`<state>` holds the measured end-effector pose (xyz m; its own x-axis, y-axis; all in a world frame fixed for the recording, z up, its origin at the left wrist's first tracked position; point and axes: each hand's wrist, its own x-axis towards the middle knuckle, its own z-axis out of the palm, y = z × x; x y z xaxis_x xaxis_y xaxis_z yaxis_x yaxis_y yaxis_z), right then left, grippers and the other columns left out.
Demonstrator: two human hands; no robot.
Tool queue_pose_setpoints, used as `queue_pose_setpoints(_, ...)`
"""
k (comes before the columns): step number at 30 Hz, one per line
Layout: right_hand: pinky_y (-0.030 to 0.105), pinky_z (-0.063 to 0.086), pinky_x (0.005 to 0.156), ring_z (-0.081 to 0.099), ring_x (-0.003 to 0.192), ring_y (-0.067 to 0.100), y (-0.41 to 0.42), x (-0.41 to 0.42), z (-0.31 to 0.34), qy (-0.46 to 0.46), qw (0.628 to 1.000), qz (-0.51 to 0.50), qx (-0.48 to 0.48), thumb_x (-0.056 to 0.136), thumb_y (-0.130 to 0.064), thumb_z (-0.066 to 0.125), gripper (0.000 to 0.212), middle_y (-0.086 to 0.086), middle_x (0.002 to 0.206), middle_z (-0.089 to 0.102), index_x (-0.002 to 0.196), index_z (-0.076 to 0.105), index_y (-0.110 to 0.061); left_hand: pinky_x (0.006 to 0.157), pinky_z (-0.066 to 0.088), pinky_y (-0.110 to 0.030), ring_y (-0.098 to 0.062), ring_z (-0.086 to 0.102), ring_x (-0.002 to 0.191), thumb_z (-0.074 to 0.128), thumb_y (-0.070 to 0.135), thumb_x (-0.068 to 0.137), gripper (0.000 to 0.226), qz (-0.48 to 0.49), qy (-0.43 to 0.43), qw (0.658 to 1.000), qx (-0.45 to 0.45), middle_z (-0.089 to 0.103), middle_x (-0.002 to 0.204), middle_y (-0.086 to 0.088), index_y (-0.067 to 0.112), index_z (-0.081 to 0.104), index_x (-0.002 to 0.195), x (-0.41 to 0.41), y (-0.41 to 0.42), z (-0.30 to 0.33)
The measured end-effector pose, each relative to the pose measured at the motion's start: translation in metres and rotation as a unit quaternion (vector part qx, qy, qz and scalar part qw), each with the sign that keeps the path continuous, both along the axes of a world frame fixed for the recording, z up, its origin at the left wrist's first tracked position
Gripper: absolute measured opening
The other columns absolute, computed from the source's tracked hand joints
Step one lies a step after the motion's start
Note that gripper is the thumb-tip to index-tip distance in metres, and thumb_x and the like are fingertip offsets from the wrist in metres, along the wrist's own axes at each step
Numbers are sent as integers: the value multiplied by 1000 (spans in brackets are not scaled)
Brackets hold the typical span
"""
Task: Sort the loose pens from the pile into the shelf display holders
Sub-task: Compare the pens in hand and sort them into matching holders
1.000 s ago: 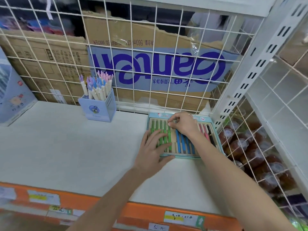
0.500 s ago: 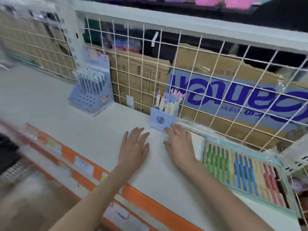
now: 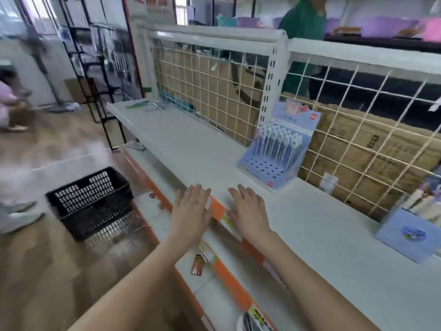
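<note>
Both hands have swung left, away from the flat pen tray, which is gone from view. Now the left hand [image 3: 191, 209] and right hand [image 3: 248, 211] hover flat-fingered and empty over the shelf [image 3: 195, 149] edge. Loose pens [image 3: 145, 105] lie at its far end; the tiered display holder [image 3: 274, 151] and pen cup [image 3: 410, 232] stand along the back. My guess: they're off to fetch more.

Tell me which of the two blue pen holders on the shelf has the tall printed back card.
The stepped pen stand against the wire grid, straight beyond the right hand. The small square pen cup at far right has no back card.
</note>
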<state>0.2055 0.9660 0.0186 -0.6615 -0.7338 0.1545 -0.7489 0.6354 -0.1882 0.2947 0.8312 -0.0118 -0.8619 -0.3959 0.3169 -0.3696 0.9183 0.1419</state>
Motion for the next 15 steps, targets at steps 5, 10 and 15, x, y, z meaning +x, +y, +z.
queue_pose_setpoints(5,36,24,105,26,135,23,-98,18,4,-16,998,64,10,93,-31,49,53,3,149,26,142,29,-22,93,44,-54,-32,59,112,37,43,86,51,64,3,998,0,63,121,-12,14,61,121,35,-87,1)
queue_pose_setpoints(10,34,24,106,26,135,22,-176,10,3,-15,995,98,21,93,-32,49,56,1,149,27,143,27,-21,93,45,-54,-31,60,112,64,35,85,43,108,33,993,-17,64,120,-11,12,61,121,39,-158,-3)
queue_pose_setpoints(15,34,24,105,28,133,23,-261,-21,-5,-36,992,119,18,93,-32,49,55,1,148,29,143,28,-21,89,48,-51,-29,62,108,61,35,82,41,131,5,991,-21,66,114,-8,15,64,117,22,-233,-10)
